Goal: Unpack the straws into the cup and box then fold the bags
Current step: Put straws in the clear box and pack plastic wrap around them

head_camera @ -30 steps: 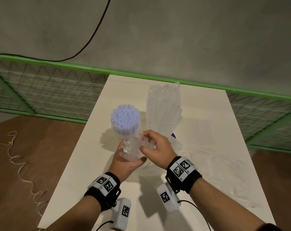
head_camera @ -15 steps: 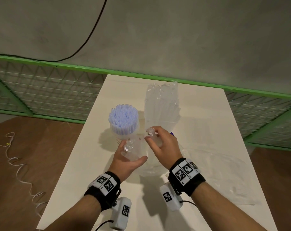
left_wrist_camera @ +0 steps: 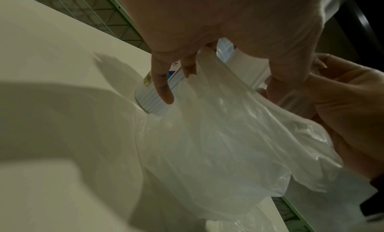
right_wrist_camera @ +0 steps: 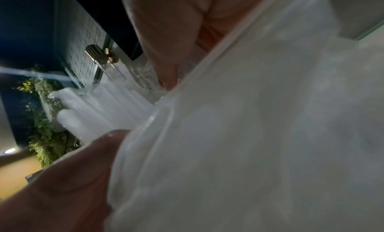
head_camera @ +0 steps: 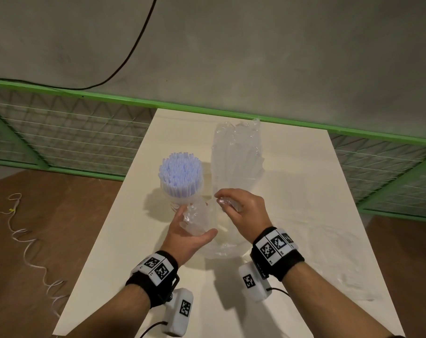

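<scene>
Setting: grey wall, green-framed wire fence, and a long white table [head_camera: 292, 167] running away from the person.
Cup: ribbed white cup [left_wrist_camera: 154, 97] packed with upright pale blue straws [head_camera: 180, 172], standing left of centre on the table.
Tall bag: clear plastic bag of translucent straws [head_camera: 236, 154] standing upright just right of the cup; whether a box sits under it cannot be told.
Held bag: empty crinkled clear plastic bag [left_wrist_camera: 218, 137], lifted just in front of the cup, its lower part trailing to the table.
Left hand [head_camera: 190, 236]: palm up, fingers curled round one bunched edge of the held bag.
Right hand [head_camera: 243, 211]: pinching the opposite edge – the two hands close but apart, film stretched between them.
Spare film: another flat clear plastic sheet [head_camera: 341, 269] lying on the table's right side.
Handling: likely feather-light, limp and slippery – it will not keep a crease unaided, so take it at the corners, lay it flat and press each fold down.
</scene>
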